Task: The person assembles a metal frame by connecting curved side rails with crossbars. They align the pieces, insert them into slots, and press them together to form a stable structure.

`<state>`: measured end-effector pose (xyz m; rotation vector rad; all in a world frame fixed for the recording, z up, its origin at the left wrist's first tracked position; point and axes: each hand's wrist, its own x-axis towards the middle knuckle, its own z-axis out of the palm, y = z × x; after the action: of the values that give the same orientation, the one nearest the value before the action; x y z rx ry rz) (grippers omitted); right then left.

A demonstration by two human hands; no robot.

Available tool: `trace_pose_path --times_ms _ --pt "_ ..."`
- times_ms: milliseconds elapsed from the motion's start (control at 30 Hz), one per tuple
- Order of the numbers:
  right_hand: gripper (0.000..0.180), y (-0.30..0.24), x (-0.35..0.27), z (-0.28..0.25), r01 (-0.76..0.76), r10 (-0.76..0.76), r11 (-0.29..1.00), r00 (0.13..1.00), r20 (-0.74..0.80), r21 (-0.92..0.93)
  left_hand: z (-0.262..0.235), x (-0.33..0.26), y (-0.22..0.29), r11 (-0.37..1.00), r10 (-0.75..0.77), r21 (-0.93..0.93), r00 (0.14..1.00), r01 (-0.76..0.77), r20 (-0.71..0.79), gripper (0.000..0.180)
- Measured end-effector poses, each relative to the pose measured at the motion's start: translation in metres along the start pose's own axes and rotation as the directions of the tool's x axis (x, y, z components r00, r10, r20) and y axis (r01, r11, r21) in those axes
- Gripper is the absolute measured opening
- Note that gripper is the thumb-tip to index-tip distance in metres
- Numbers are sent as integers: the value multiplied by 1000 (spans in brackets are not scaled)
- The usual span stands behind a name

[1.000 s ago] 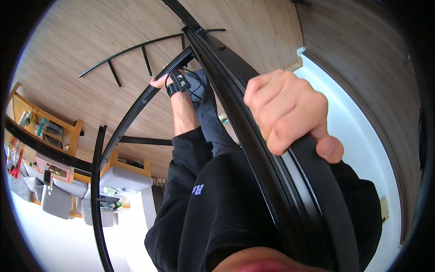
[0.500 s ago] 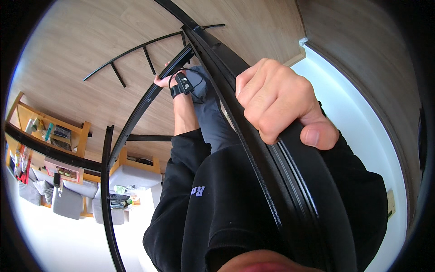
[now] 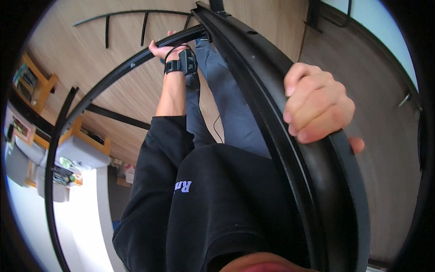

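Observation:
A thick black metal beam (image 3: 267, 59) runs from the top of the view down past my right side, close to my body. My right hand (image 3: 319, 104) is closed over it, fingers curled on top and the thumb tip showing at the outer edge. A thinner black metal rail (image 3: 108, 72) meets the beam near its far end and reaches away to the left. My left hand (image 3: 164, 49), with a black device strapped at the wrist, holds this rail close to that joint; the rail hides part of its fingers.
A black rung-like metal piece (image 3: 144, 28) lies on the wood floor beyond the rail. Black upright (image 3: 50, 181) and crossbar (image 3: 118, 116) stand at left. Grey sofa (image 3: 90, 143) and wooden shelf (image 3: 38, 84) are behind them. A brown panel surface (image 3: 362, 90) lies right.
The view has turned, so the sofa and shelf sit further left. My right hand has shifted rightward with the beam, its thumb now mostly hidden. My left hand stays on the rail.

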<state>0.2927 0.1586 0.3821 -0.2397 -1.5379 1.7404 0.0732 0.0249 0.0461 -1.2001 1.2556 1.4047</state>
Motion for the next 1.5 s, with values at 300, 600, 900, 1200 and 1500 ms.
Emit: trace_pose_path --times_ms 300,600,900,1200,1500 --pt "50 8 -45 37 9 -145 942 913 -382 -335 -40 4 2 958 29 265 956 -110 290 61" --pt "128 23 -62 57 -196 28 846 945 -326 -496 -65 -7 37 -171 -6 867 880 -468 475 89" --pt "138 60 -94 43 -310 79 771 914 -399 -557 -46 -50 57 -782 -254 -247 -68 -573 965 46" --pt "127 66 -94 48 -317 91 831 888 -451 -456 16 -11 31 -800 -408 -66 460 -597 789 48" --pt "110 82 -90 62 -345 46 825 831 -554 -448 20 -11 31 -801 -387 -47 457 -597 801 41"
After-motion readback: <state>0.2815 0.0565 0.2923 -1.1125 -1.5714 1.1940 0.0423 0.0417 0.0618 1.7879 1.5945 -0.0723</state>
